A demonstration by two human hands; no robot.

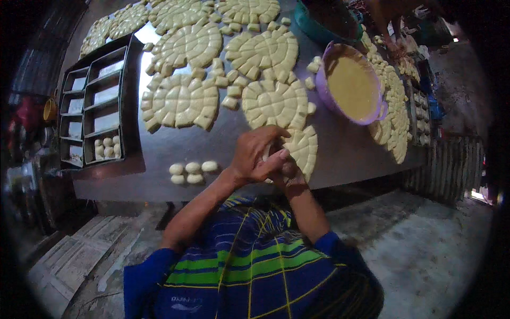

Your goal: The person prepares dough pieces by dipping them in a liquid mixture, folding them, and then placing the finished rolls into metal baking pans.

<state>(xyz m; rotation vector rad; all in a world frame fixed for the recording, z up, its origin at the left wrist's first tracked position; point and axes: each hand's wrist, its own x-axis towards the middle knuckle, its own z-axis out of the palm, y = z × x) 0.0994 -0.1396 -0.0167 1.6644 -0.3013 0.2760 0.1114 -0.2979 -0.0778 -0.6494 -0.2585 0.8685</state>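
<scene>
My left hand [254,153] and my right hand [288,169] are cupped together over the near edge of the table. Between them a little of a pale piece of dough [266,152] shows; the fingers cover most of it. Just beyond and under the hands lies a scored slab of dough [304,150], partly hidden by them. Left of my left hand, several smooth dough balls [193,168] sit in two short rows on the metal table [228,130]. Farther left stands a divided metal baking tray [123,101], with dough balls [108,148] in its nearest right compartment.
More dough slabs [180,101] cut into chunks spread across the table's far side. A purple basin [322,87] of yellowish mixture stands right, a green basin [308,26] behind it. Cut dough [394,106] covers the right end. Another person's arm [383,24] reaches in there.
</scene>
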